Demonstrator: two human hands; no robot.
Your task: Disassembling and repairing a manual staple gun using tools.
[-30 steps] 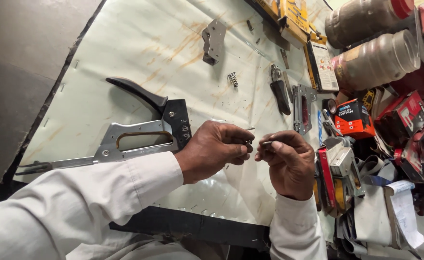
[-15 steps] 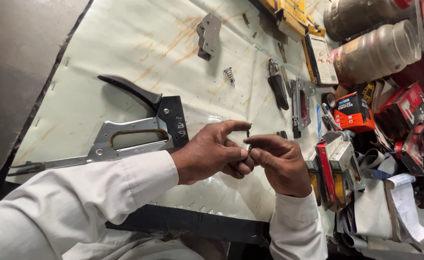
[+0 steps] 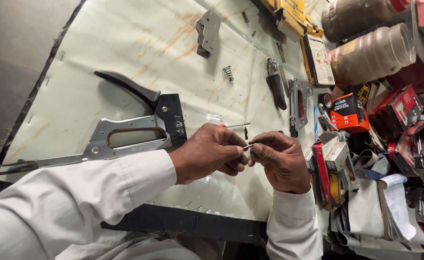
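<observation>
The left hand (image 3: 209, 154) and the right hand (image 3: 282, 159) meet, and both pinch one thin metal pin (image 3: 247, 146) between their fingertips. A big staple gun (image 3: 125, 127) lies just beyond the left hand. A small spring (image 3: 228, 73) lies farther away on the pale table (image 3: 101, 53).

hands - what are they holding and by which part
Both hands pinch a thin metal rod between them: the left hand and right hand each grip an end with their fingertips. Only its short middle shows, above the table.
</observation>
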